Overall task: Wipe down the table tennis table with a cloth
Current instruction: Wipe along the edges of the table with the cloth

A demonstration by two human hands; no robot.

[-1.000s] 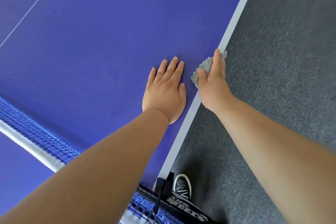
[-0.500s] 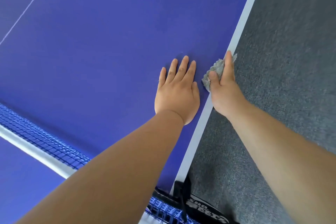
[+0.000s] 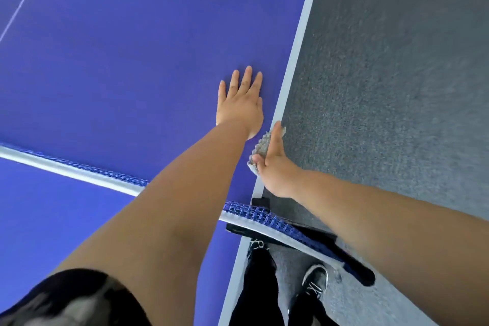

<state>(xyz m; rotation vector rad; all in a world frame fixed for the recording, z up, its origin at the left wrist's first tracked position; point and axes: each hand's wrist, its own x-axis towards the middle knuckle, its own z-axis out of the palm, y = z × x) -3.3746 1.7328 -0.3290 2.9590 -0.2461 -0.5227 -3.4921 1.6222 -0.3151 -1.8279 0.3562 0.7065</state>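
One small grey nubbly cloth (image 3: 262,146) is down on the right-hand rim of the blue table tennis surface (image 3: 132,61), sitting on the pale side stripe (image 3: 299,42) just past the net. The right grip (image 3: 274,167), a bare hand, has hold of it. The thumb curls in against the near end of the cloth and one finger lies straight along the top, pressing it to the edge. The other fingers drop out of sight beyond the rim. The cloth is bunched, with tufts showing on either side of that finger.

Just up and to the left, the left grip (image 3: 242,106) lies spread flat on the blue with the palm down. Its fingers are straight and close together, and it holds nothing. Its heel is near the cloth; whether they touch, I cannot tell.

Both bare forearms reach in from below, and the left one crosses over the blue mesh net with a white top band (image 3: 79,169). That net runs across from the left edge to the black clamp post (image 3: 354,270), which juts out beyond the rim. A thin white centre line (image 3: 23,5) slants through the far upper left.

Dark grey carpet floor (image 3: 383,87) fills the right side. On it stands a black-and-white shoe (image 3: 315,283), with a black trouser leg (image 3: 258,286) beside it. A black sleeve (image 3: 74,296) sits in the bottom-left corner.
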